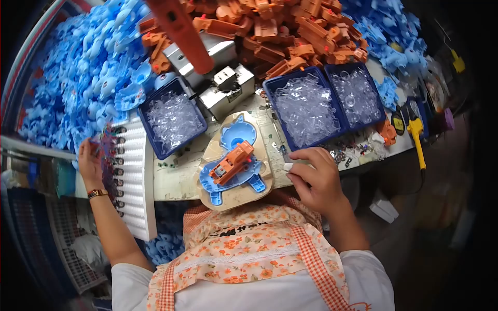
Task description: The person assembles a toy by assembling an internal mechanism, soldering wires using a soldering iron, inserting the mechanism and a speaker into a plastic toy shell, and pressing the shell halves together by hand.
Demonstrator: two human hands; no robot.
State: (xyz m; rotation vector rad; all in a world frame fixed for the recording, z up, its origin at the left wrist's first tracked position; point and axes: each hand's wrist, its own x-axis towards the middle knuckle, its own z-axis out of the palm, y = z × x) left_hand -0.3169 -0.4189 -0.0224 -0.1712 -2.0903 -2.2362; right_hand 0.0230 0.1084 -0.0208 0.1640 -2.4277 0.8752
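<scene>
Reaching out over the white ridged tray [139,176], the left hand [89,161] pinches a small colorful bunch [107,150], the half-built blue toy with its orange piece [233,167] waits in the middle needing more parts, and the right hand [316,176] grips a tiny white bit [289,167] beside bins of clear pieces [306,110].

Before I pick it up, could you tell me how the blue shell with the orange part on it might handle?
The blue shell looks like thin moulded plastic, so probably light and stiff. The orange part seems only to rest on top, so it may slide off if tilted. The tan fixture beneath probably stops it sliding.
</scene>
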